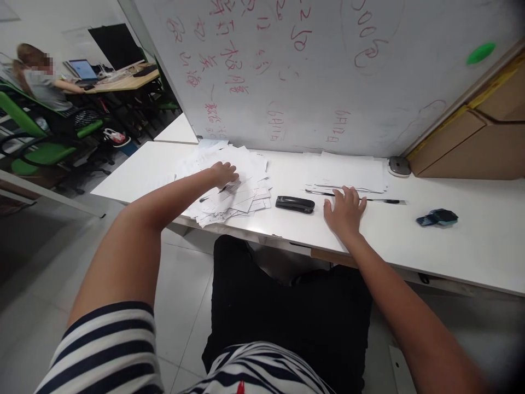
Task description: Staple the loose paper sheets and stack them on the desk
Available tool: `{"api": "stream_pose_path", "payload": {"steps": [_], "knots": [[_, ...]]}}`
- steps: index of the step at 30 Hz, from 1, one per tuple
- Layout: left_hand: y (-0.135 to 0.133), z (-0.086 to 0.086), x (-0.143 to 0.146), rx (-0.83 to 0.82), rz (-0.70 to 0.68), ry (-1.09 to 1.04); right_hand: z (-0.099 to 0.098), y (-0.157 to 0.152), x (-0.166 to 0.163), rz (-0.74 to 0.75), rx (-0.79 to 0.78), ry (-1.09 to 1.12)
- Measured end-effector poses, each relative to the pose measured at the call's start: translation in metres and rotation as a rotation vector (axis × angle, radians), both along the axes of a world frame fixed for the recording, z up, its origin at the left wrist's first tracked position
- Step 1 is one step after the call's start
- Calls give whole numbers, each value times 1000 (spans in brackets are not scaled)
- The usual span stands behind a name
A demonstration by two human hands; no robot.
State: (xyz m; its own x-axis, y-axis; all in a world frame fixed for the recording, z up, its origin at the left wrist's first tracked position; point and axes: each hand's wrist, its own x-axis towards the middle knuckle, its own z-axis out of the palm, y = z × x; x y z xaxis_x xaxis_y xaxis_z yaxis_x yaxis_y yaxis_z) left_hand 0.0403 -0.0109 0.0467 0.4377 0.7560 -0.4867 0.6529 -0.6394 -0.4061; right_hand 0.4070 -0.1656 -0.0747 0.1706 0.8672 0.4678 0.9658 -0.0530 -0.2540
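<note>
My left hand (pixel 223 174) reaches out over a loose heap of white paper slips (pixel 238 186) on the white desk (pixel 451 246); its fingers are curled down onto the slips. My right hand (pixel 345 209) lies flat on the desk with fingers spread, holding nothing. Its fingertips are close to a black pen (pixel 369 199) that lies in front of a neat stack of sheets (pixel 353 172). A black stapler (pixel 295 204) sits between my two hands.
A whiteboard (pixel 311 71) with red writing stands along the desk's back edge. A small dark blue object (pixel 438 218) lies to the right, a grey round object (pixel 398 166) by the board. A person sits at a far desk at the left among green chairs (pixel 33 148).
</note>
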Motion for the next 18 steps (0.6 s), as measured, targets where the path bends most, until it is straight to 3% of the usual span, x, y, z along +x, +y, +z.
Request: {"api": "stream_pose_path", "payload": {"steps": [10,18], "knots": [[6,-2,3,-21,36,43,3,-1,-1,-9,-33,20],[2,1,5,12,-16,75,0,1,0,-6,-22,23]]}}
